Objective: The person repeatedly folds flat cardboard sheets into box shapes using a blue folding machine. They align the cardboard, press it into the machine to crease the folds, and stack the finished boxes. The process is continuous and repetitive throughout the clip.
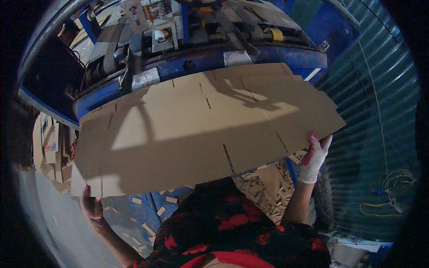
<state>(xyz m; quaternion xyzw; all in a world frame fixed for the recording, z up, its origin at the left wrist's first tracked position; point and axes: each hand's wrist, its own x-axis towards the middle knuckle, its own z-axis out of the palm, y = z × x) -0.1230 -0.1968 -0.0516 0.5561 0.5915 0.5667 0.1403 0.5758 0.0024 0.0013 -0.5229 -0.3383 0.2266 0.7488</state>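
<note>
A wide, slotted brown cardboard sheet (pixel 187 143) spans the space in front of me, its far edge along the front of a blue machine (pixel 286 58). My bare left hand (pixel 91 206) grips its near left corner, thumb on top and the other fingers mostly hidden beneath. At the near right corner, my right hand (pixel 316 156) wears a white knit glove with red patches and pinches the edge. Several dark slots cut into the sheet along its far and near sides. Strong light and shadow fall across its top.
Stacked cardboard pieces (pixel 56 147) stand at the left. Small cardboard offcuts (pixel 263 190) lie heaped below the sheet and scattered over the floor. A green corrugated wall (pixel 371 116) rises close on the right, with a coiled yellow cable (pixel 380 210) on it. Metal clamps and rollers sit atop the machine.
</note>
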